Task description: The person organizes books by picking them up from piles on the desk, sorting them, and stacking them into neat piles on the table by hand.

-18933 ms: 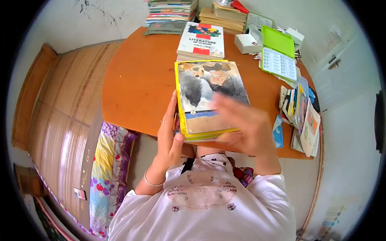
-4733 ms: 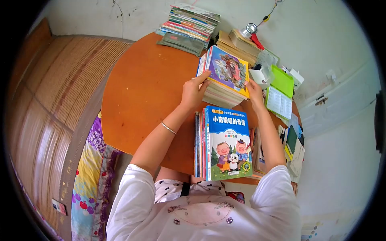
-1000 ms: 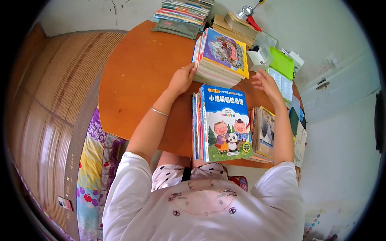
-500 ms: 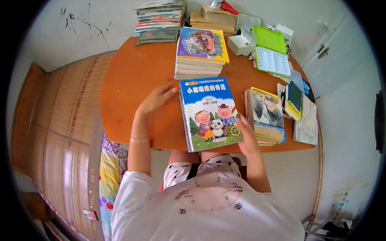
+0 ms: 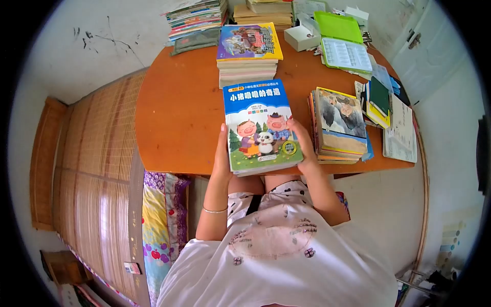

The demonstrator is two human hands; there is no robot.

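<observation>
A small stack of children's books lies at the front edge of the table, topped by a blue and green cover with two pigs and a panda. My left hand presses along the stack's left side, fingers pointing up. On the opposite side my right hand grips the right edge, its thumb near the cover. Between them the stack is held squarely, cover facing up. How many books lie under the top one is hard to see.
Behind stands a taller book pile with a purple and yellow cover. To the right are another book pile, a dark green notebook and an open green case. Magazines and a white box sit at the back of the wooden table.
My left hand has come in from the table on the left to the stack's left side. The books now sit straighter between both hands. The whole view has shifted slightly.
</observation>
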